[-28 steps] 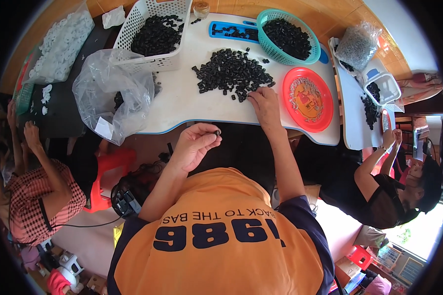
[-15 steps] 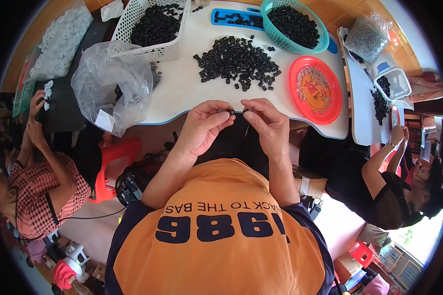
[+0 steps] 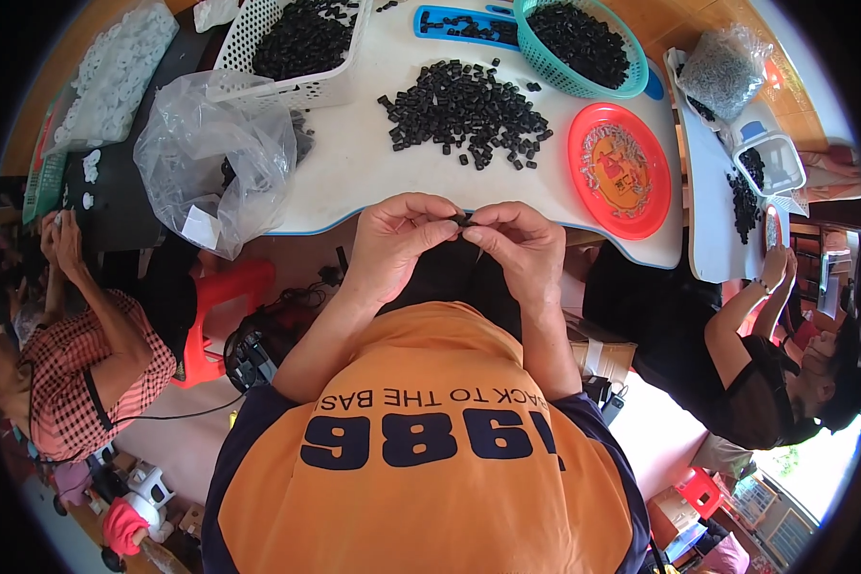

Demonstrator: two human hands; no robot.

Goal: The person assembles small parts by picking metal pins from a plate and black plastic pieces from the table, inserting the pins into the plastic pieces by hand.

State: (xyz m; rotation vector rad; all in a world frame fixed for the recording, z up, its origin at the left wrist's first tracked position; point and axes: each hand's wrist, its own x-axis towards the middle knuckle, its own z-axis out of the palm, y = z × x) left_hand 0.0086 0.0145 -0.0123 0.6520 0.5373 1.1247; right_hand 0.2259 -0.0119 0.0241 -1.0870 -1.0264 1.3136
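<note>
In front of the table edge, my left hand (image 3: 402, 241) and my right hand (image 3: 521, 247) meet fingertip to fingertip. Both are closed in a pinch on a small black plastic part (image 3: 463, 220), mostly covered by the fingers. Whether it is one part or two joined together I cannot make out. Just beyond my hands, a loose pile of short black plastic parts (image 3: 464, 110) is spread on the white table (image 3: 354, 177). To its right sits a red plate (image 3: 581, 167) with many small silvery pieces on it.
A white perforated basket (image 3: 340, 91) and a teal basket (image 3: 536, 69) hold more black parts, as does a blue tray (image 3: 429, 36). A clear plastic bag (image 3: 215, 153) overhangs the table's left edge. One person (image 3: 96, 373) works at left, another (image 3: 751, 359) at right.
My hands, slightly apart before with a small black piece in each, have come together at the fingertips. The left co-worker's hand has drawn back from the white pieces.
</note>
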